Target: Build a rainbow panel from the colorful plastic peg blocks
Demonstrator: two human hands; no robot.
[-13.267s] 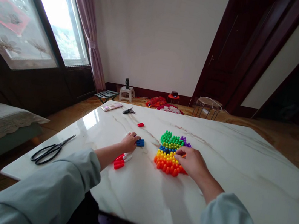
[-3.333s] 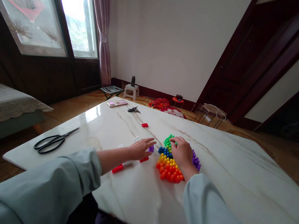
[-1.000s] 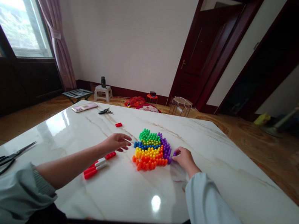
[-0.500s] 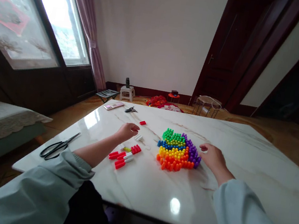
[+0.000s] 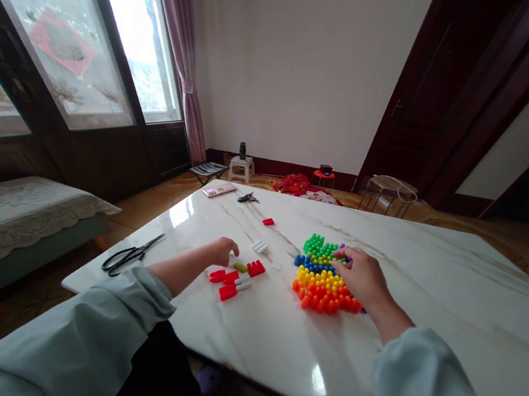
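Loose red capsule-shaped pieces [image 5: 227,293] lie on the marble-patterned table, mixed with white and yellow-green ones. My left hand [image 5: 221,251] is just above their left side, fingers bent and slightly apart, fingertips near a white piece [image 5: 233,261]. To the right lies a cluster of bright plastic beads [image 5: 316,278], banded green, olive, blue, yellow and orange, with purple along its right edge. My right hand [image 5: 360,276] reaches over that purple edge. Its thumb and index finger show a gap, and the hand hides most purple beads. Whether it touches them is unclear.
Black-handled scissors [image 5: 130,255] lie at the table's left edge. Toward the back are a phone [image 5: 219,190], small dark pliers or cutters [image 5: 248,198] and a single red piece [image 5: 268,221]. White ribbed pieces [image 5: 259,247] sit mid-table. Stools [image 5: 241,168] stand beyond.
My left hand has come down and nearer to me, toward the loose pieces. My right hand has moved left from beside the bead cluster to over its purple edge. The view has turned slightly left.
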